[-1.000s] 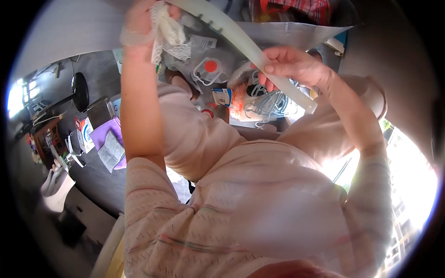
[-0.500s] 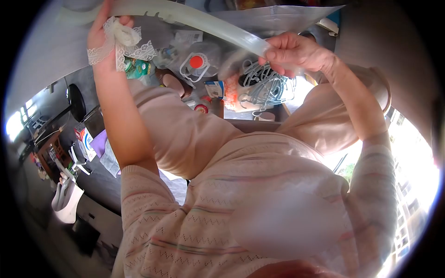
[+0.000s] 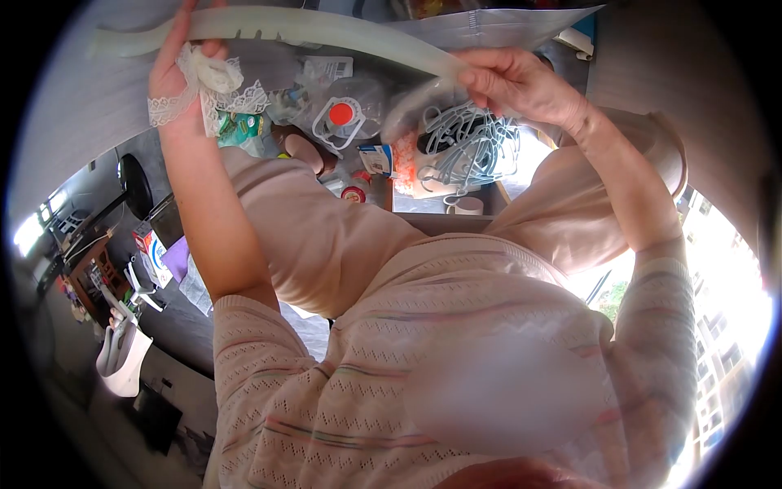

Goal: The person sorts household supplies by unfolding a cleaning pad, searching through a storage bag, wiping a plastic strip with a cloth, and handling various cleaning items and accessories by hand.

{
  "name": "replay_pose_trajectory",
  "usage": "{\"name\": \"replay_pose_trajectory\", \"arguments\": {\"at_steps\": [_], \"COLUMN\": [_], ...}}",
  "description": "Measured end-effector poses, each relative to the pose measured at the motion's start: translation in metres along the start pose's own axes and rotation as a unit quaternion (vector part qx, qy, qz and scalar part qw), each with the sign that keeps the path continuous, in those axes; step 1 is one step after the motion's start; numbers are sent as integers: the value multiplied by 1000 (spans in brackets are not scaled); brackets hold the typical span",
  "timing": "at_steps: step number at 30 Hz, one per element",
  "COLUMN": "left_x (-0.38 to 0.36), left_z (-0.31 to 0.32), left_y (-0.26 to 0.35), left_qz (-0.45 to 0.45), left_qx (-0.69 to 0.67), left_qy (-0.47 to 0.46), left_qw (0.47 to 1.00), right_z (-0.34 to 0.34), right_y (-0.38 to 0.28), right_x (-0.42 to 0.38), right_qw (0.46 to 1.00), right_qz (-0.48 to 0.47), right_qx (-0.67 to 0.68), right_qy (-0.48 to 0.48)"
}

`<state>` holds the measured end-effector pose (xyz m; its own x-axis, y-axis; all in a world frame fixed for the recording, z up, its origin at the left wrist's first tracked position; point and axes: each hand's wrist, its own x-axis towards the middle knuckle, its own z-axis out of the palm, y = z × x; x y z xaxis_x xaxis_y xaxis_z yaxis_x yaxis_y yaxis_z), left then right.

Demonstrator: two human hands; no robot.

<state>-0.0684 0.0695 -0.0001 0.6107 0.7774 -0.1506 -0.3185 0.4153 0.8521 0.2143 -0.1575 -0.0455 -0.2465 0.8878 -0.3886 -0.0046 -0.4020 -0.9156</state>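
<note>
Grey background [image 3: 660, 73] enclosed our pale curved strip [image 3: 326, 27], raised above our lap. Our right hand [image 3: 525, 85] pinched its right end; our left hand [image 3: 173, 69] gripped near its left end. Below the strip we observed tangled wires [image 3: 485, 143] and a mug [image 3: 465, 206].

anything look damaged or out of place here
Possibly the long pale strip between the left hand and right hand: its lower edge has small notches nearer the left, though I can't tell whether that's damage or design. The bluish loops below the right hand look tangled.
</note>
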Motion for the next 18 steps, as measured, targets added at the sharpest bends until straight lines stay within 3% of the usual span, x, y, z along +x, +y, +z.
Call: {"name": "replay_pose_trajectory", "arguments": {"at_steps": [4, 7, 10, 13, 18], "left_x": [-4, -4, -4, -7, -4], "left_z": [4, -2, -2, 3, -5], "left_y": [0, -2, -1, 1, 0], "left_qz": [1, 0, 0, -2, 11], "left_qx": [25, 45, 58, 32, -10], "left_qy": [22, -5, -16, -2, -60], "left_qw": [999, 999, 998, 999, 998], "right_z": [2, -1, 0, -3, -5], "right_y": [1, 8, 17, 5, -4], "right_x": [0, 5, 10, 5, 1], "right_qw": [994, 960, 945, 992, 999], "right_qz": [-49, -173, -227, -94, 13], "right_qx": [-68, -195, -203, -42, 29], "right_qy": [76, 98, 120, 73, -33]}}
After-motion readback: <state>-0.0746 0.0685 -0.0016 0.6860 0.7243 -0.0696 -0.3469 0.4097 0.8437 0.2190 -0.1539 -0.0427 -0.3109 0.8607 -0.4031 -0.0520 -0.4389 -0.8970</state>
